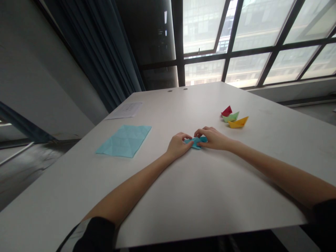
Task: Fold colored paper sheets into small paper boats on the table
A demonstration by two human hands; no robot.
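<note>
Pinching a folded blue paper [195, 143] between them on the white table [183, 196], the person's left hand [178, 145] and right hand [214, 139] are holding opposite ends, thumbs closed against fingers. Thin folds are risking a tear should the hands pull unevenly; fingers are partly blocking the view. From there, a creased sheet [126, 140] is lying at nine o'clock, a white page [126, 110] at ten; a red boat [226, 111], green boat [231, 117] and yellow boat [238, 123] are sitting at two.
</note>
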